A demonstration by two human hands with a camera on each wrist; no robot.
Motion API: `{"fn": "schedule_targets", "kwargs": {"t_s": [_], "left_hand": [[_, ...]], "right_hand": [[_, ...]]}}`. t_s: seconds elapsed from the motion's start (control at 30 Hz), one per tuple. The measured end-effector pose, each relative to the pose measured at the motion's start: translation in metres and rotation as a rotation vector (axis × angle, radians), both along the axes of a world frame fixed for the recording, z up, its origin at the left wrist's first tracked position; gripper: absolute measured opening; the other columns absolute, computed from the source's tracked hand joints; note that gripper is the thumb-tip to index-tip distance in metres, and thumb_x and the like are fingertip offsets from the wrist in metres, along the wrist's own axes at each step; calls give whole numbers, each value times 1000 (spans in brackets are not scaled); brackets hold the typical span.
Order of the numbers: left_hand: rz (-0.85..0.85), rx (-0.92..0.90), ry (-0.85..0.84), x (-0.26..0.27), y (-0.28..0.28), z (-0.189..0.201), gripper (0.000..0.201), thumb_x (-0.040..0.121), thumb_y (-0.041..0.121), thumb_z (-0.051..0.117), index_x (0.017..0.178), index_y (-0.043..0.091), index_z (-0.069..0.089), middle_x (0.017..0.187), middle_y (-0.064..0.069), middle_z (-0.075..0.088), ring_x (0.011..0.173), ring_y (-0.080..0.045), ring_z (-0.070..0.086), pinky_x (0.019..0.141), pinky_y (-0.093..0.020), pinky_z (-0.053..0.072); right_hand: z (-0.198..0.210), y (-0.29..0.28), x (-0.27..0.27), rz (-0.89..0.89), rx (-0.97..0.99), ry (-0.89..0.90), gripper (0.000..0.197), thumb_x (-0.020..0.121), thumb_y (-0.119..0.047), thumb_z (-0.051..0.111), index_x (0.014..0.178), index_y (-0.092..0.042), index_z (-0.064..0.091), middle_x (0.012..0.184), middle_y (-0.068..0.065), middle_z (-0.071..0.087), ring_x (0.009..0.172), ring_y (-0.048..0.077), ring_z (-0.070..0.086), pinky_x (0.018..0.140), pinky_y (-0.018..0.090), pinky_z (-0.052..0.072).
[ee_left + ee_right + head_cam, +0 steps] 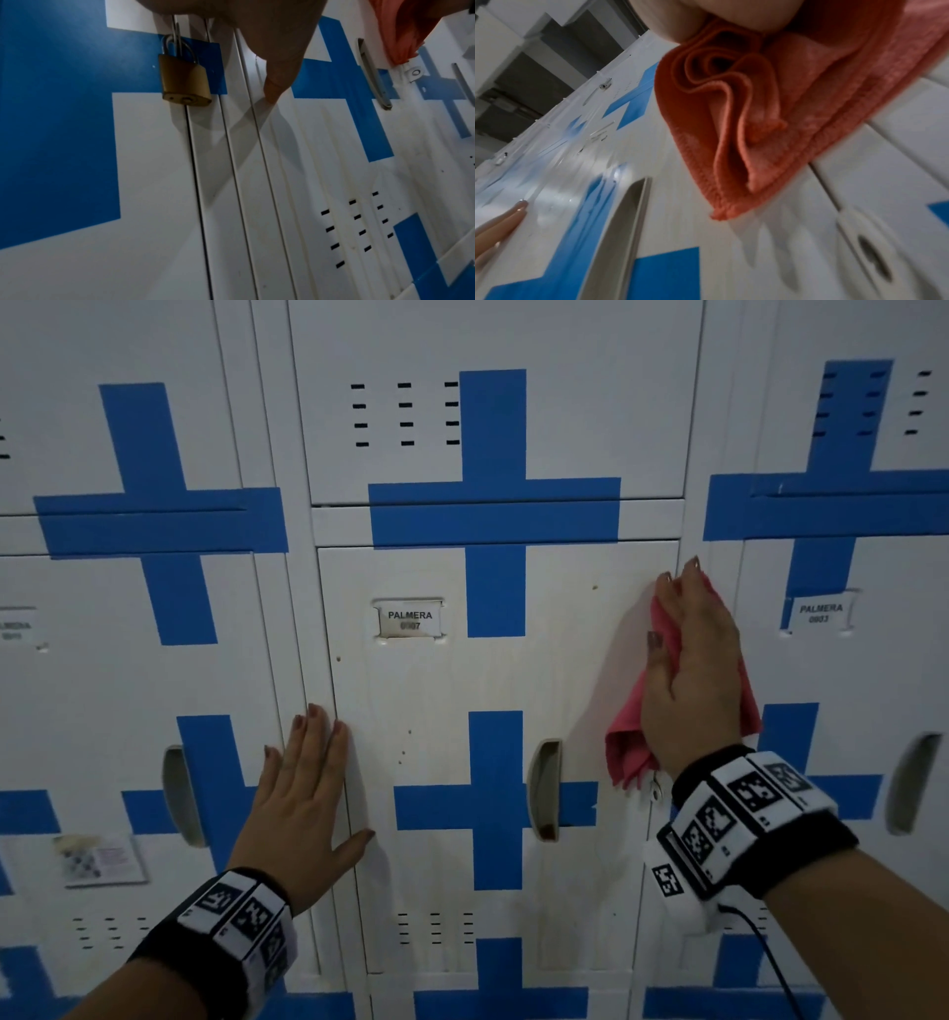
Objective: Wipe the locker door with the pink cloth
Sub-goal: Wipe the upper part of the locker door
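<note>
The white locker door (pixel 436 690) with the "PALMERA" label and blue tape crosses fills the middle of the head view. My right hand (pixel 688 660) lies flat with straight fingers on the pink cloth (pixel 629 747), pressing it against the door's upper right edge. The cloth's loose folds (pixel 757 121) hang below the palm in the right wrist view. My left hand (pixel 303 793) rests open and flat across the door's left edge, fingers pointing up. Its thumb (pixel 277 81) touches the door (pixel 321 162). The door surface looks streaked and wet.
A recessed metal handle (pixel 544 788) sits right of centre, with a lock hasp (pixel 656 791) just below the cloth. A brass padlock (pixel 183 81) hangs on the neighbouring locker to the left. More lockers stand on both sides and above.
</note>
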State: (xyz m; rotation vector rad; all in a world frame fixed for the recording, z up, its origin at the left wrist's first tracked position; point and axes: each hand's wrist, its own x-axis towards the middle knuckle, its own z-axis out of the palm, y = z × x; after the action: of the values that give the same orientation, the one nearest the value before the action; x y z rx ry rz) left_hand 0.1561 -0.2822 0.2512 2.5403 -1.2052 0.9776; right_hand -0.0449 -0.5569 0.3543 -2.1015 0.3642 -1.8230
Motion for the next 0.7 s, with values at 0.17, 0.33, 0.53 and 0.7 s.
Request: {"fn": "schedule_targets", "kwargs": {"t_s": [0.17,0.33,0.53,0.7], "left_hand": [[-11,-6,4,3,-1,-2,103,73,64,39,149,7,-1,156,-16,-7,144,-29,-5,114,-40,-6],[-18,-9,5,4,-2,-3,104,73,66,39,149,7,-1,156,-15,-8,144,-29,-5,114,-40,-7],[-8,-1,24,5,-4,-3,100,80,76,15,149,6,0,156,-16,-8,144,-30,-6,114,-41,-6],[-11,-19,22,6,-6,-5,102,79,78,16,149,6,0,156,-16,-8,144,-30,-5,114,-40,-8]], "right_hand": [[9,-8,-5,31,-95,-109,47,89,-6,54,134,-7,40,140,13,37,128,8,34,110,24,29],[5,-23,-11,-67,-147,102,50,90,-24,57,135,-8,42,147,5,30,132,6,26,113,19,18],[3,-33,-15,-224,-306,301,68,89,-51,37,148,-21,22,153,-11,12,144,24,-1,116,46,-1],[0,-36,-8,-327,-335,483,88,83,-68,29,149,-23,-9,155,-6,-15,141,18,-22,112,35,-19]]}}
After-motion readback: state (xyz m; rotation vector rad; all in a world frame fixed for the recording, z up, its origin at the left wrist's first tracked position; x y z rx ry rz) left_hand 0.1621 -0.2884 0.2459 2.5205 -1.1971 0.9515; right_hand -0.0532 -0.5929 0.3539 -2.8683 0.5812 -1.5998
